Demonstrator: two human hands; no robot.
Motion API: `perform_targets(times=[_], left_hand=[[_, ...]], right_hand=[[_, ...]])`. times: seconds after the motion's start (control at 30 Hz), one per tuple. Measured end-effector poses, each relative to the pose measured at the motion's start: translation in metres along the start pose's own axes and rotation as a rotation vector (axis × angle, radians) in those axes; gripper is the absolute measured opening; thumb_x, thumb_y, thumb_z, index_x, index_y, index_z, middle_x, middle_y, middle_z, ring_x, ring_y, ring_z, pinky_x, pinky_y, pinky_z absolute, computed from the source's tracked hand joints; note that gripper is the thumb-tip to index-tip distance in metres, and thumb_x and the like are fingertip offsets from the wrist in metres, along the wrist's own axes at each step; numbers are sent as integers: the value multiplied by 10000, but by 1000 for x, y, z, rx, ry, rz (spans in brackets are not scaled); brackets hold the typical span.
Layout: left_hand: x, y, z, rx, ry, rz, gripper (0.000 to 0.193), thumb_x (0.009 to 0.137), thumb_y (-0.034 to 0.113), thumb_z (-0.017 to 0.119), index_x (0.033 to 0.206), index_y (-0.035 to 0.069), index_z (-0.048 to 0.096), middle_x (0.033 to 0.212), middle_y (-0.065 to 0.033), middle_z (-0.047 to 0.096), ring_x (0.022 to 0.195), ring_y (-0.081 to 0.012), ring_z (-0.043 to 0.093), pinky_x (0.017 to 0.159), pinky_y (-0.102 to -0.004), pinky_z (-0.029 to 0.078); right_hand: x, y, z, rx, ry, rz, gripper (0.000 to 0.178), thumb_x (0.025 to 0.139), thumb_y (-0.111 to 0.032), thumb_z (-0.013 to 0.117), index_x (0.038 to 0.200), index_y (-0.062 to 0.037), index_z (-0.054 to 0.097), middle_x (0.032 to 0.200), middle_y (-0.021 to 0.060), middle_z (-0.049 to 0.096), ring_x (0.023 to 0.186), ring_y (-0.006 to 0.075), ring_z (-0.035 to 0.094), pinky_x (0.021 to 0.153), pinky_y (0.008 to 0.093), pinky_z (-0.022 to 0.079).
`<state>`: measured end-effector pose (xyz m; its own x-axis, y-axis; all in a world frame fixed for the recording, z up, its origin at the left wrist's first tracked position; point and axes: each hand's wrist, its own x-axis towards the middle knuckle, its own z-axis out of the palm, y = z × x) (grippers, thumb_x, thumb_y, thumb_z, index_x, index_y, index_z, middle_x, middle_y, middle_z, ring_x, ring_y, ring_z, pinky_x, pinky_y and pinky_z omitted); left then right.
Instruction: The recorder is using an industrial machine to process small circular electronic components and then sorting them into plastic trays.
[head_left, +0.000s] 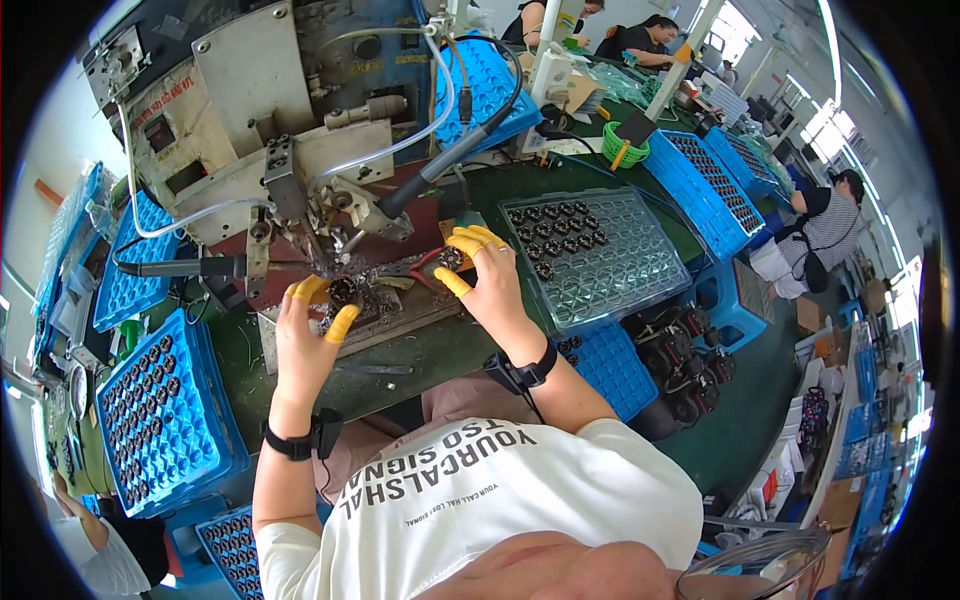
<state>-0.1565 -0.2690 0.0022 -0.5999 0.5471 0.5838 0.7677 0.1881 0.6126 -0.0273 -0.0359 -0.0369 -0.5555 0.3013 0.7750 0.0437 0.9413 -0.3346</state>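
Observation:
In my left hand point(301, 330), yellow-sleeved fingertips close around a small round black part with copper-coloured segments point(343, 292), like a motor stator, below the machine's working head. My right hand point(494, 288), also with yellow finger sleeves, pinches a similar round part point(452, 258) farther right, beside a red-handled tool point(428, 268). Above and between my hands is the metal head of a bench machine point(342, 205). Black-handled rods point(440, 168) like soldering irons point in toward its middle. Scraps litter the machine's base point(385, 325).
A clear tray point(630, 270), partly filled with round parts, lies at right. Blue trays of parts stand at left point(215, 400) and far right point(690, 215). A green basket point(625, 145) sits at the back. Other people point(815, 235) work nearby. Hoses point(135, 190) hang around the machine.

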Motion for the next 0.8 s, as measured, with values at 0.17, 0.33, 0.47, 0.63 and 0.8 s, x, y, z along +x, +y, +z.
perform_targets(times=[0.17, 0.33, 0.47, 0.63, 0.8], left_hand=[[-23, 1, -40, 41, 89, -101, 364, 778, 87, 731, 1120, 18, 631, 987, -117, 608, 836, -238, 604, 709, -309, 488], [-66, -36, -117, 298, 183, -196, 215, 856, 72, 664, 1067, 27, 672, 970, -95, 644, 859, -204, 614, 702, -291, 482], [-111, -79, -189, 630, 282, -304, 217, 910, 143, 628, 1087, 24, 664, 1002, -124, 657, 911, -266, 623, 762, -327, 479], [-173, -114, -248, 806, 300, -485, 282, 926, 240, 617, 1133, 52, 656, 1053, -132, 657, 965, -289, 634, 835, -371, 481], [-186, -105, -248, 768, 291, -537, 272, 930, 229, 617, 1137, 56, 655, 1029, -119, 660, 955, -256, 648, 813, -351, 495]], right_hand=[[5, 3, -1, -2, 21, -33, 436, 729, -210, 787, 1093, -67, 594, 1135, 95, 614, 1147, 310, 544, 923, 423, 412], [1, 9, -3, -23, -82, 42, 420, 742, -232, 771, 1080, -55, 595, 1127, 119, 624, 1027, 328, 583, 845, 391, 460], [-1, 14, 0, -69, -61, -14, 374, 764, -268, 740, 1024, -46, 588, 957, 114, 625, 822, 312, 570, 728, 389, 443], [8, 26, -37, 277, -41, 272, 386, 729, -186, 801, 1060, -45, 660, 1000, 103, 649, 905, 236, 631, 743, 316, 497], [-22, 100, -89, -267, 21, 457, 372, 702, -190, 807, 1012, -23, 689, 916, 179, 665, 820, 333, 636, 726, 405, 508]])
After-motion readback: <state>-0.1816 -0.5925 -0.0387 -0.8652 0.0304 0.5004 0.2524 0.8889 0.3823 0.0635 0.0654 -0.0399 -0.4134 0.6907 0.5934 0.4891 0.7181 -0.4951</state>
